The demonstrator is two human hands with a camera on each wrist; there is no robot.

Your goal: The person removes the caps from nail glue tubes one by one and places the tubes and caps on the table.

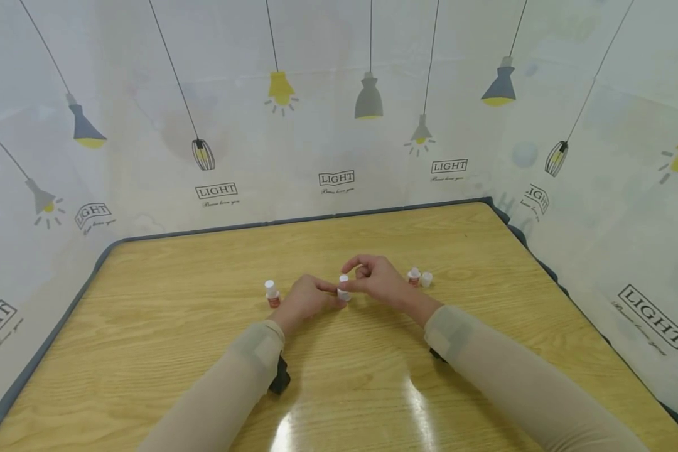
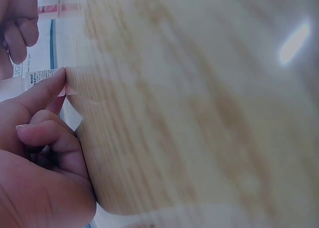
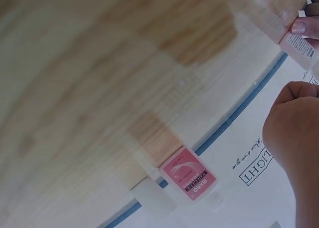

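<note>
In the head view, a small white-capped bottle (image 1: 344, 294) stands between the two hands at the middle of the table. The left hand (image 1: 309, 297) pinches it low; in the left wrist view, the left hand's (image 2: 42, 153) straight finger lies along the labelled bottle (image 2: 44, 77). From the other side, the right hand (image 1: 380, 280) holds its thumb and forefinger around the white cap (image 1: 343, 278). The right wrist view shows the right hand (image 3: 294, 123) curled beside the bottle's upper end, its fingertips hidden, and the bottle's printed label (image 3: 300, 47).
A capped bottle (image 1: 273, 296) with a red label stands left of the left hand. Beyond the right wrist stands an uncapped red-labelled bottle (image 1: 414, 279), a loose white cap (image 1: 426, 279) beside it. Lamp-patterned cloth walls (image 1: 294, 144) rise behind the wooden table (image 1: 203, 270).
</note>
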